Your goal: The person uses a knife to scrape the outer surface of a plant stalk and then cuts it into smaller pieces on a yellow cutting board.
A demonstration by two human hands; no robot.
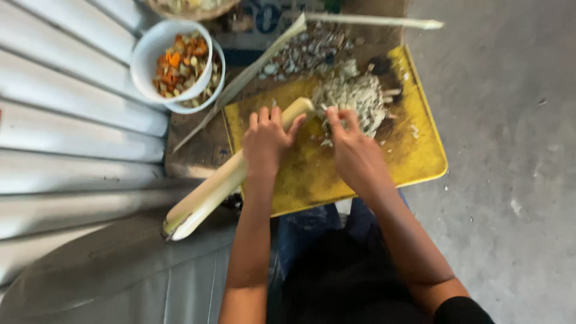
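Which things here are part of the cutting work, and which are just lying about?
In use: left hand pressing the pale stalk; right hand at its cut end; chopped pile; yellow board.

Lying about: white bowl of orange pieces; long thin stalks; scraps behind the board.

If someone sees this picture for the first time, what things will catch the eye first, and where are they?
The bright yellow cutting board in the middle stands out most, with a heap of pale chopped pieces at its far end. The left hand presses on a long pale stalk that runs off the board's near-left corner, while the right hand works at its cut end. At upper left, a white bowl holds orange and brown chopped bits.
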